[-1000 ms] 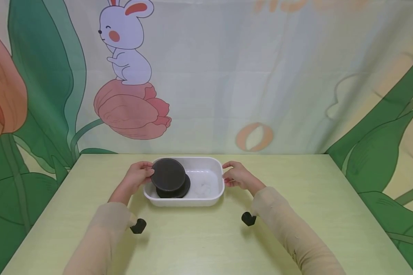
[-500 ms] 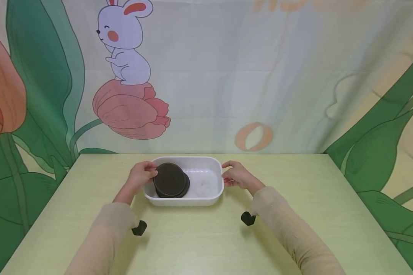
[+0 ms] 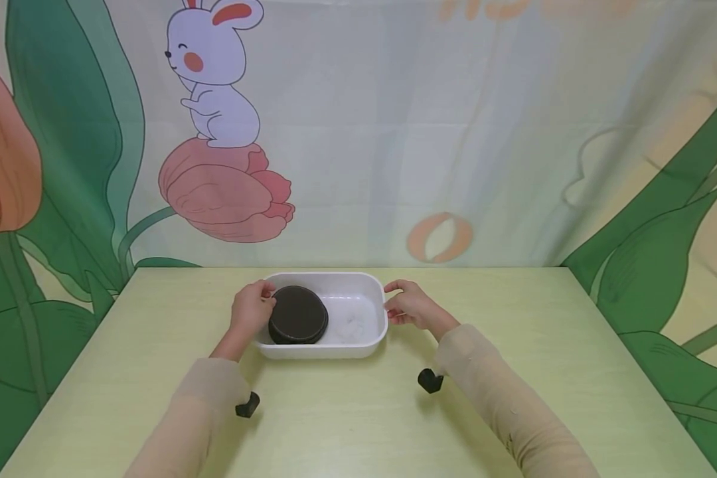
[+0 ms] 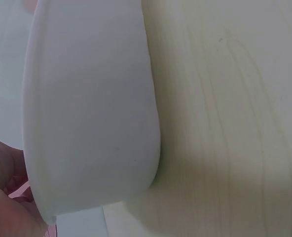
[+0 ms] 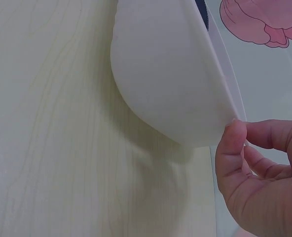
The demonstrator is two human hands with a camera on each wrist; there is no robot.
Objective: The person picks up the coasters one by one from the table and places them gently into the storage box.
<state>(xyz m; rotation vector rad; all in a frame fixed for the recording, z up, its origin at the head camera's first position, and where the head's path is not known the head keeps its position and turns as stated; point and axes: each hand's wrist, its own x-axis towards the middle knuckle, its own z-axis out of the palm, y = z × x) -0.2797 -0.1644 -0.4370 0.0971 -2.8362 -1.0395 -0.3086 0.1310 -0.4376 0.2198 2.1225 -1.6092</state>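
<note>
A white rectangular tray (image 3: 322,352) stands on the table near its back edge. In its left half, a black round plate (image 3: 299,314) lies on another black one, of which only a thin rim shows. My left hand (image 3: 253,307) reaches over the tray's left end, thumb and fingers at the upper plate's left edge. In the left wrist view, that hand (image 4: 8,197) shows bent fingers behind the tray's white wall (image 4: 91,98); the plates are hidden there. My right hand (image 3: 412,304) pinches the tray's right rim, as the right wrist view shows closely (image 5: 264,182).
The pale wood-grain table (image 3: 346,425) reaches to a curtain (image 3: 358,133) with a printed rabbit and flowers. The tray's right half shows its bare white floor. A small black block (image 3: 430,380) sits at the right wrist, another (image 3: 247,405) at the left.
The upper black plate has come down and settled over the lower one. My left hand has shifted slightly to the right with it. The right hand stays at the tray's rim.
</note>
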